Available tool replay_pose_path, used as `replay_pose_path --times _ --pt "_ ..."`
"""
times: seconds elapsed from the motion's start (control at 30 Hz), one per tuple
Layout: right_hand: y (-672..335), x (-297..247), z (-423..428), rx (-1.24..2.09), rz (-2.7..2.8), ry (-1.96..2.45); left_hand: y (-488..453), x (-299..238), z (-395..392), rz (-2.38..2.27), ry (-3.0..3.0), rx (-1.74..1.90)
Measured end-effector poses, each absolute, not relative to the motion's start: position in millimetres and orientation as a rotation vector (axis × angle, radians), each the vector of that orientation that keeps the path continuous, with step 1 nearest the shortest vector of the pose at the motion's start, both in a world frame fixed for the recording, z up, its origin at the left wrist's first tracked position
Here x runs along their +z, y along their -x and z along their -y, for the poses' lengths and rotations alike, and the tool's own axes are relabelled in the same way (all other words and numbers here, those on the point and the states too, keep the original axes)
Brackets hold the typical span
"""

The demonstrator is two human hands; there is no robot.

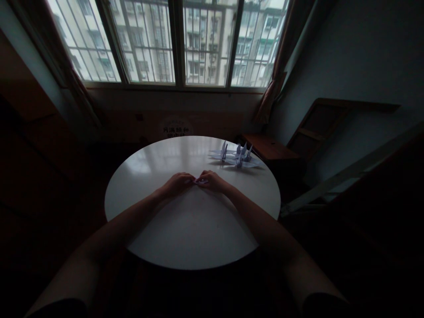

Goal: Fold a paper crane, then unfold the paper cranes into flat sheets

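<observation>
My left hand (177, 183) and my right hand (212, 181) meet at the middle of a round white table (165, 238). Between their fingertips lies a small folded piece of pale purple paper (200, 180), pressed against the tabletop. Both hands have their fingers curled down and pinched onto this paper, so most of it is hidden. At the far right of the table stand folded paper cranes (236, 157) in the same pale purple, wings spread, well apart from my hands.
A barred window (172, 39) fills the wall behind the table, with curtains at both sides. A dark wooden cabinet (270, 152) and a leaning wooden frame (318, 126) stand to the right. The room is dim.
</observation>
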State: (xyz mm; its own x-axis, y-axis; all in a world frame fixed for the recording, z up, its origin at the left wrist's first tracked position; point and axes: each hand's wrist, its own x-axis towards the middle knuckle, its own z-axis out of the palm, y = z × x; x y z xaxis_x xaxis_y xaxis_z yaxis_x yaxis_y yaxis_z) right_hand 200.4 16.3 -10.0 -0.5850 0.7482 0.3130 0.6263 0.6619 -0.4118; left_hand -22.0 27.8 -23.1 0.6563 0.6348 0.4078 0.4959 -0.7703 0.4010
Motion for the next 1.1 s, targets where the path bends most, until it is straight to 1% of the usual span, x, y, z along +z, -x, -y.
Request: replay_pose_path --times 0.2,0.53,0.77,0.9,1.1 --pt "-197 -8 -15 0.258 2.392 1.235 23 -18 -26 -1.014 -2.663 0.786" --pt "-188 -7 -12 0.233 2.257 1.573 20 -18 -25 -1.044 -2.607 0.848" --pt "-185 -3 -7 0.180 2.236 1.707 22 -28 -33 -0.869 -2.625 0.930" --pt "-186 -2 -7 0.182 2.244 1.729 23 -33 -35 -0.765 -2.652 0.962" --pt "-193 1 -10 0.187 2.259 1.639 25 -26 -34 -0.826 -2.832 0.791"
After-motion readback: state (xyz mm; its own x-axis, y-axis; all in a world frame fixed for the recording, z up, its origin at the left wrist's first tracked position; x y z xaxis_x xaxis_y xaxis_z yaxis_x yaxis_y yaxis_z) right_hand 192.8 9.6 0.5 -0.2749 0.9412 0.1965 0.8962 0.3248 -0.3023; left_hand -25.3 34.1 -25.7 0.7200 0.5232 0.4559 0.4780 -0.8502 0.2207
